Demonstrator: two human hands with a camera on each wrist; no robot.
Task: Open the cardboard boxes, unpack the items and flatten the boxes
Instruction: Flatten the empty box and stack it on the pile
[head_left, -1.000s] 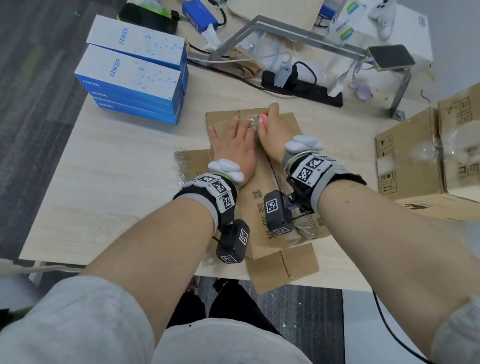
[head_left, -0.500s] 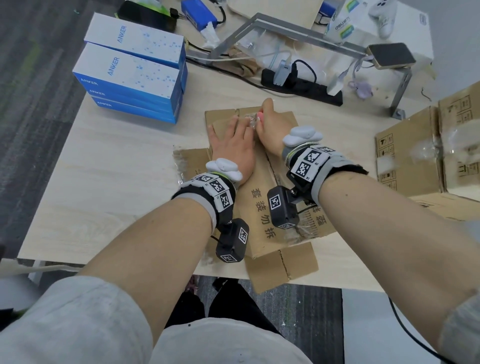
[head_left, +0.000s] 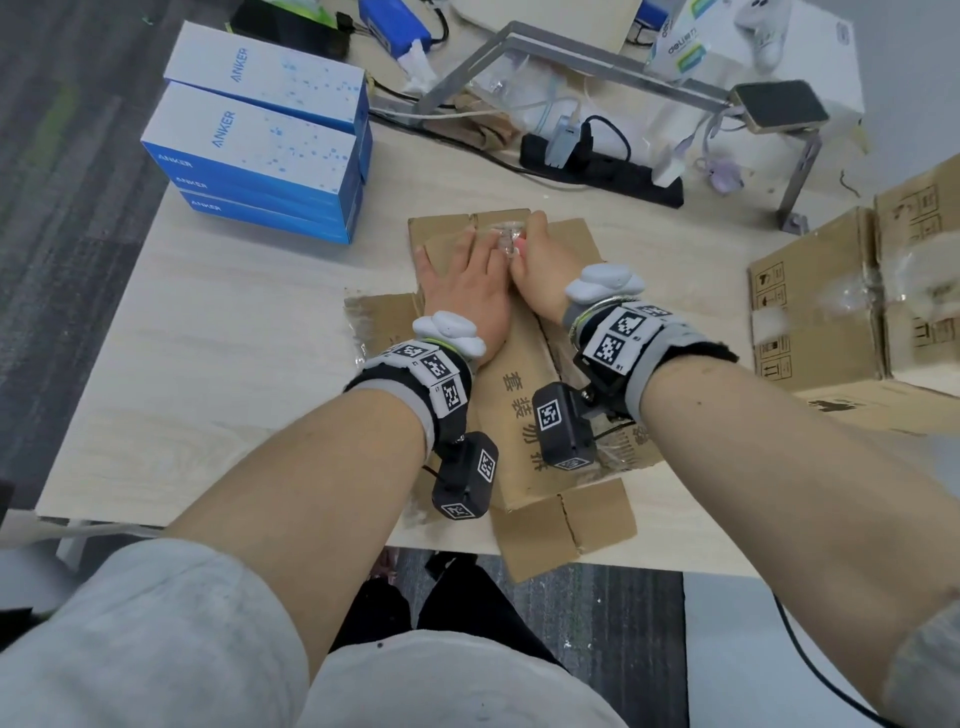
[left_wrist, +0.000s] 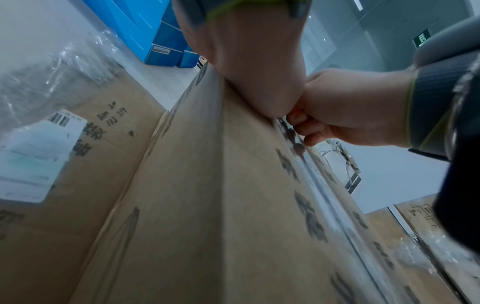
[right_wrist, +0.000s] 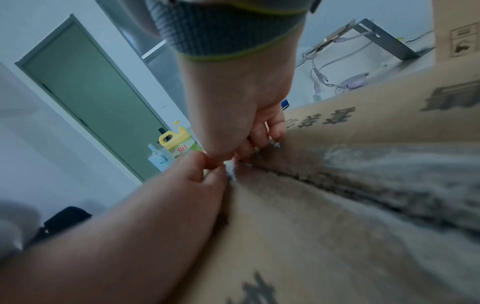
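Head view: flattened cardboard box (head_left: 524, 415) lying on the wooden table (head_left: 218, 338), its near flap overhanging the table's front edge; left hand (head_left: 470, 296) lying palm-down on the box's far half, fingers straight and spread, pressing it; right hand (head_left: 540, 265) touching the left, fingers curled and pinching a crumpled bit of clear tape (head_left: 506, 241) at the seam; against the earlier frames both hands are staying on the same spot, the right hand sitting marginally closer along the seam; box is lying unmoved; stack of blue boxes (head_left: 260, 156) at far left, upright cardboard boxes (head_left: 831, 306) at right, black power strip (head_left: 597, 166) behind, all unchanged.

Left wrist view: heel of the left hand (left_wrist: 254, 67) bearing down on the box (left_wrist: 207, 205); its fingers are hidden here; right hand (left_wrist: 348, 111) showing curled fingers at the taped seam.

Right wrist view: right hand (right_wrist: 241, 102) gripping the tape (right_wrist: 231, 168) between curled fingers; left hand (right_wrist: 182, 185) lying flat beside it, touching.
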